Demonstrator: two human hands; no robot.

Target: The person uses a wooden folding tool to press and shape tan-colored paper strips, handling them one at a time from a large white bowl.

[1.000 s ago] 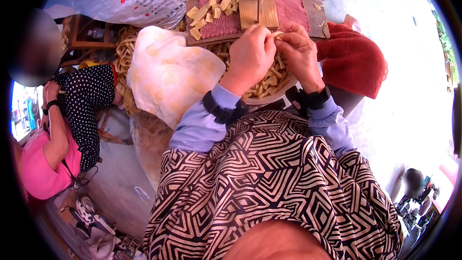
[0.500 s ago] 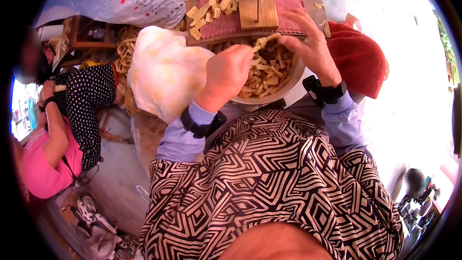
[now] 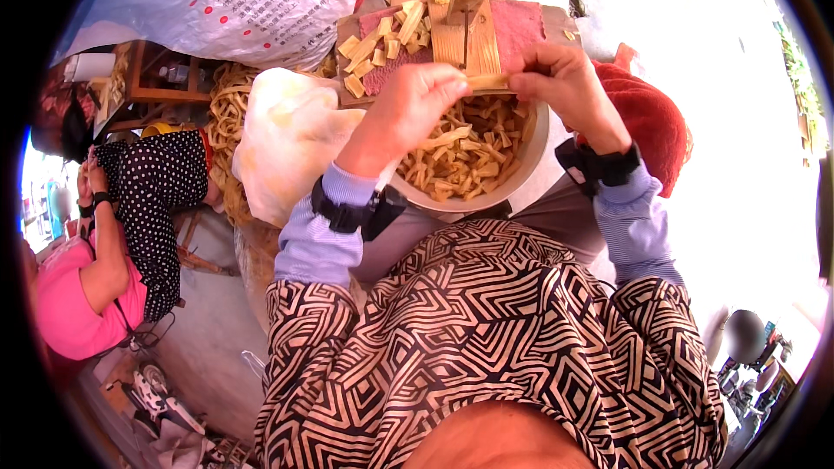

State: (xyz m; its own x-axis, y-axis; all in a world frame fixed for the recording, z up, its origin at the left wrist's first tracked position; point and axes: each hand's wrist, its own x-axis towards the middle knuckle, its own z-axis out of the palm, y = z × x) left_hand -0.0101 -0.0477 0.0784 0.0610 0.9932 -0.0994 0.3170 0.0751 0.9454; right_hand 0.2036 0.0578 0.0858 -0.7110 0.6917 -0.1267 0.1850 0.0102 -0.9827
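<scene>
Between my two hands a short, pale yellow strip [image 3: 488, 82] is stretched level, just in front of a wooden block. My left hand [image 3: 407, 108] pinches its left end. The fingers of my right hand [image 3: 566, 87] are closed on its right end. Below them stands a round, pale-rimmed bowl [image 3: 521, 175], filled with many similar cut strips [image 3: 460, 152]. The wooden block [image 3: 460, 39], with a thin dark slot or blade along it, rests on a board covered with pink cloth [image 3: 521, 24]. Thick pale pieces [image 3: 382, 39] lie in a pile left of the block.
A white stained cloth bundle [image 3: 291, 143] lies left of the bowl, beside long coiled strips [image 3: 230, 95]. A big printed sack [image 3: 243, 0] is at the far left. Red fabric [image 3: 647, 126] sits at the right. A person in pink [image 3: 91, 304] sits at the left.
My right hand has gone from spread fingers to closed on the strip's other end. The strip, which looked twisted or knotted, now lies straight between my hands. My left hand has risen slightly.
</scene>
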